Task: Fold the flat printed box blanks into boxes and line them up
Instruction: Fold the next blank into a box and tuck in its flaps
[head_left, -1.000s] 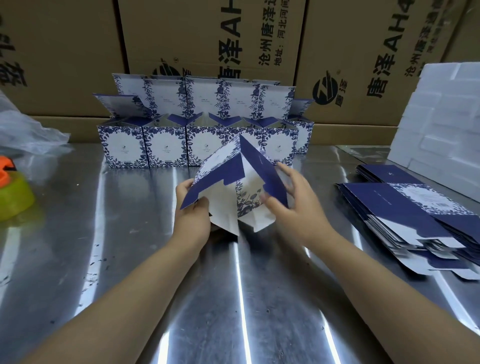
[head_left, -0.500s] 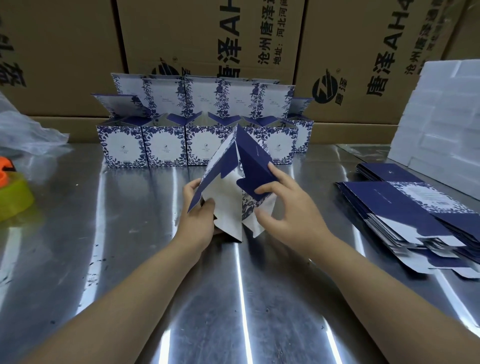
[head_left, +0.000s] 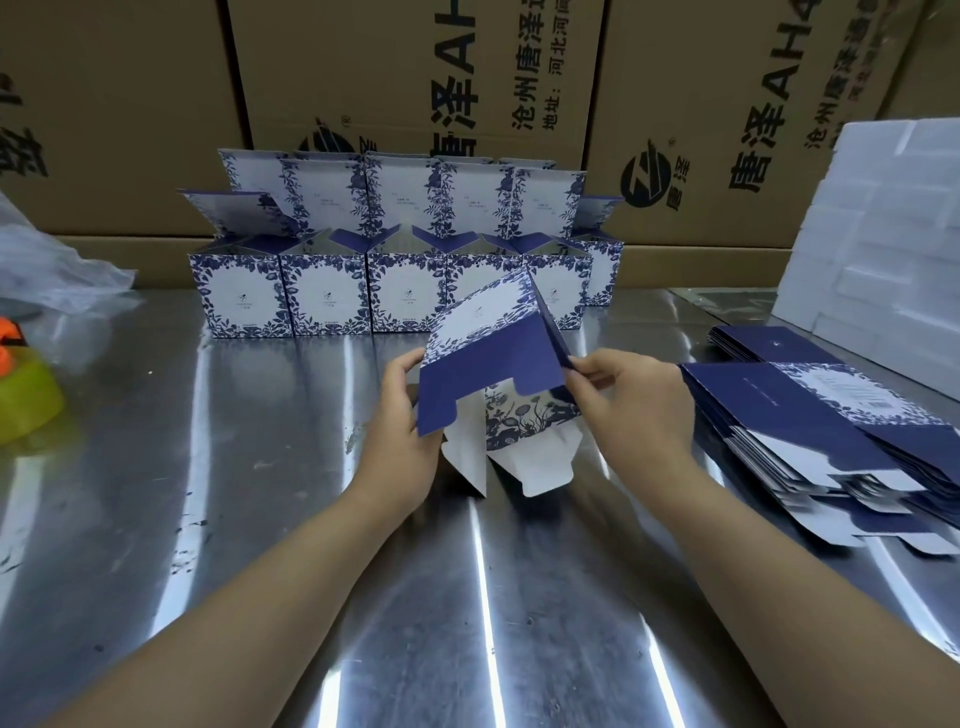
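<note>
A half-folded blue-and-white floral box blank (head_left: 488, 364) is held tilted above the steel table (head_left: 234, 467) at centre. My left hand (head_left: 402, 436) grips its left edge, thumb on the outside. My right hand (head_left: 628, 400) pinches the blank's dark blue right flap. White inner flaps hang down below the blank toward the table. Behind it stands a row of several folded boxes (head_left: 327, 291) with lids open. A stack of flat blanks (head_left: 810, 431) lies at the right.
Large brown cartons (head_left: 415, 78) wall off the back of the table. White foam blocks (head_left: 883, 228) stand at the back right. A yellow-green object with an orange part (head_left: 26, 395) and a clear plastic bag (head_left: 47, 260) sit at the left edge.
The blank has opened wider and swung so its dark blue panel faces me. My right hand moved from the flap's face to its right edge. My left hand shifted slightly up the left edge.
</note>
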